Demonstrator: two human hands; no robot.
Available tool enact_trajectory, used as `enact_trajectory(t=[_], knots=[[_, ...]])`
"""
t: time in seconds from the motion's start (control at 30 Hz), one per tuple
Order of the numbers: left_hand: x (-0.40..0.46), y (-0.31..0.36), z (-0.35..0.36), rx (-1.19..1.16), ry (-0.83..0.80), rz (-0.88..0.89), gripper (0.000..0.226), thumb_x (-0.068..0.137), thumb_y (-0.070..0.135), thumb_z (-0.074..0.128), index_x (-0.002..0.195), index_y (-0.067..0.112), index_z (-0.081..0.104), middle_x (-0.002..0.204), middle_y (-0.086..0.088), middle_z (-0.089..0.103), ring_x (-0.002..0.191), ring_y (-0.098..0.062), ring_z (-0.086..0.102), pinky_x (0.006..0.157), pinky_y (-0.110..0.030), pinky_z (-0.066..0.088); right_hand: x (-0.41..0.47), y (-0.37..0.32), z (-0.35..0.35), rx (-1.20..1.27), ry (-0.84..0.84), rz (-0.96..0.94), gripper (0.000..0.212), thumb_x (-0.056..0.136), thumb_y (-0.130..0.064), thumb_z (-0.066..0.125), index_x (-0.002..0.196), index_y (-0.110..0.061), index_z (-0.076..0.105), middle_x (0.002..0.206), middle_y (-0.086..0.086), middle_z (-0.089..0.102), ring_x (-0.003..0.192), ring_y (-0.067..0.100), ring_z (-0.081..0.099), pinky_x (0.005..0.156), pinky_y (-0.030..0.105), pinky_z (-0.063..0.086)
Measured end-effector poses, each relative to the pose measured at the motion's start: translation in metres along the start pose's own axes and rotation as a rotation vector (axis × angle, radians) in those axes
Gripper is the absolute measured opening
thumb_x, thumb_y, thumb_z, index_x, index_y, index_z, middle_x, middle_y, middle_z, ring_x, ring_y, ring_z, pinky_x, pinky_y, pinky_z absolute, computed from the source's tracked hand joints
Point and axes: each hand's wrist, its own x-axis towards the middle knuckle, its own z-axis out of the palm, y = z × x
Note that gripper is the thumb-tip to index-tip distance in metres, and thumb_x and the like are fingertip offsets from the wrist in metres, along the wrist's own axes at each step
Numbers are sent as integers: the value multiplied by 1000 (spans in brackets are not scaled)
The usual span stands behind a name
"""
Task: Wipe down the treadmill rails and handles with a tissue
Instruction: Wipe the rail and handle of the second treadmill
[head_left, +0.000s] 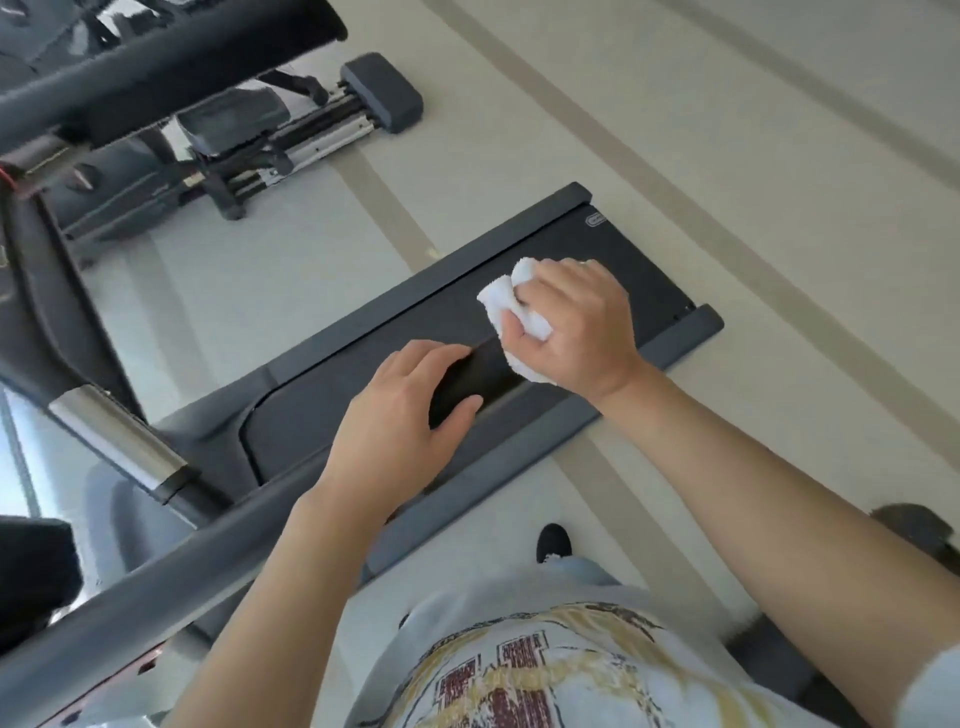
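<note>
A long dark grey treadmill handrail (156, 561) ran diagonally from the lower left up to a black padded grip section (470, 382). The left hand (400, 415) rested on that grip, fingers curled over its top and thumb wrapped under it. Just beside it, the right hand (576, 332) clutched a crumpled white tissue (501, 304), fingers bunched round it, pressing it against the grip's far end. Below lay the black treadmill belt (597, 249) on the pale striped floor (727, 156).
</note>
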Motion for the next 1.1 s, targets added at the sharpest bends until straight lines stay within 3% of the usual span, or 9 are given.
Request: enact_trajectory(t=[0.1,0.2,0.33,0.47,0.57,0.8,0.9,0.97,1.1], knots=[[8,10,7,74,38,-72,44,99,55,61,140,39,55,129,24,60,108,-6,63,82,-34,56,-13,45,-16,98,41,433,27,98,-33,61,91,-7,65,77,1,64,67,21,57,58,39,50],[5,14,10,114,87,-82,43,99,52,64,138,35,60,124,20,65,102,-6,65,78,-29,51,-42,49,-16,205,63,619,29,102,-32,58,97,-4,62,86,2,68,74,21,62,62,43,53],[6,17,11,127,87,-116,43,96,51,63,135,33,63,119,17,68,97,-8,65,80,-29,52,-56,11,-11,443,130,520,19,104,-17,59,99,0,66,101,7,68,88,26,67,70,46,54],[7,20,11,148,77,-150,44,94,49,64,136,33,63,119,18,69,99,-5,63,82,-23,45,-71,-30,-4,295,140,221,6,88,-6,75,88,0,74,83,12,67,68,28,61,60,36,52],[7,22,11,146,95,-160,45,93,47,65,135,31,65,116,22,66,97,-1,60,82,-15,42,-80,-31,3,264,157,170,20,86,-8,77,98,-11,62,79,9,62,68,24,53,59,33,45],[8,22,13,153,107,-131,42,95,43,66,133,24,67,114,22,62,97,2,56,86,1,36,-89,0,-7,488,79,670,23,102,-21,61,109,1,63,110,5,71,96,25,71,74,44,56],[7,22,12,146,101,-111,42,96,42,66,134,23,66,114,21,62,98,3,55,85,2,34,-83,-23,-8,675,127,778,7,104,-9,60,108,-9,55,116,-12,64,110,7,67,89,29,54],[6,21,11,122,76,-98,43,97,39,66,136,22,65,118,19,63,100,4,55,86,2,35,-83,-42,-5,672,172,854,23,103,-4,60,107,-23,48,111,-25,58,103,-4,63,86,18,47],[3,13,9,110,23,-39,47,98,29,70,144,19,59,129,8,66,106,-1,57,88,-1,36,-102,-94,9,745,102,939,24,105,-10,60,105,-28,44,100,-30,56,91,-6,61,81,18,45]])
